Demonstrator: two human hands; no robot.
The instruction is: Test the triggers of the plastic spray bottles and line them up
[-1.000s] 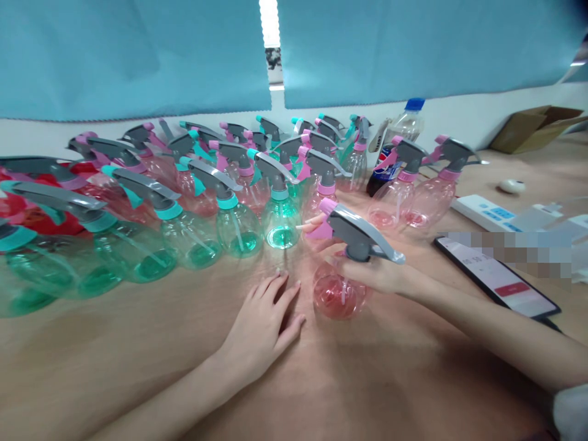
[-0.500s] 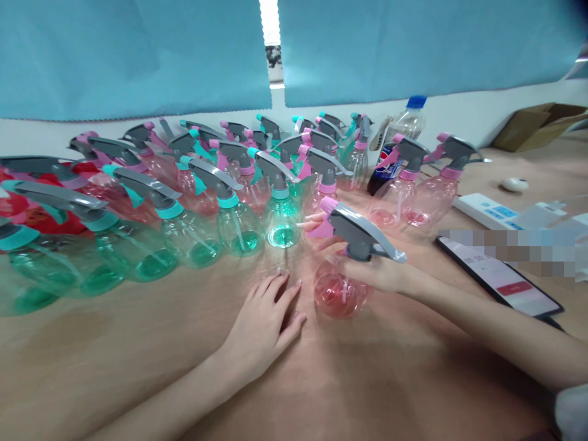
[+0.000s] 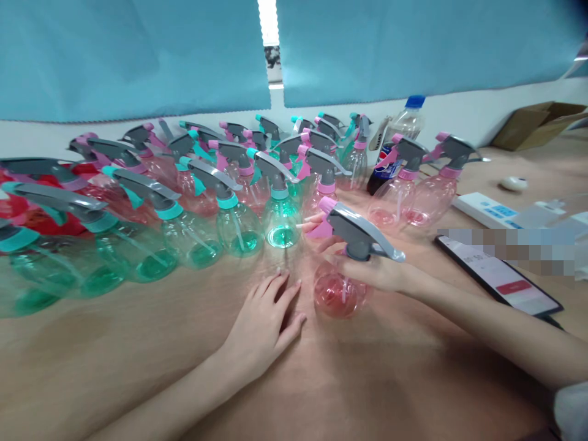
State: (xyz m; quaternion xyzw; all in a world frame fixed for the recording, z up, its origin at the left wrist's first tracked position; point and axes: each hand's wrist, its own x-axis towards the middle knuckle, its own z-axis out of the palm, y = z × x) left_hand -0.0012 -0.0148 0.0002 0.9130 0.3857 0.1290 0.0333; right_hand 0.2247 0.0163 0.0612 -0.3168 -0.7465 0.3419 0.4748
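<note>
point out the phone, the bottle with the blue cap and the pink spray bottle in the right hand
Phone (image 3: 498, 275): head view, on its screen.
Bottle with the blue cap (image 3: 415, 102): head view, on the cap.
Pink spray bottle (image 3: 335, 296), held by the right hand (image 3: 381, 272): head view, on its lower body.

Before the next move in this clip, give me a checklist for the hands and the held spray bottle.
1. Right hand around the held spray bottle, near its neck: ok.
2. Spray head seated on that bottle: ok, by the look of it.
3. Left hand holding nothing, on the table: ok.
4. Phone apart from the right forearm: ok, a gap shows.
5. Base of the held bottle resting on the table: cannot tell.
6. View unobstructed around the bottle's neck: not ok, fingers partly cover it.
</note>
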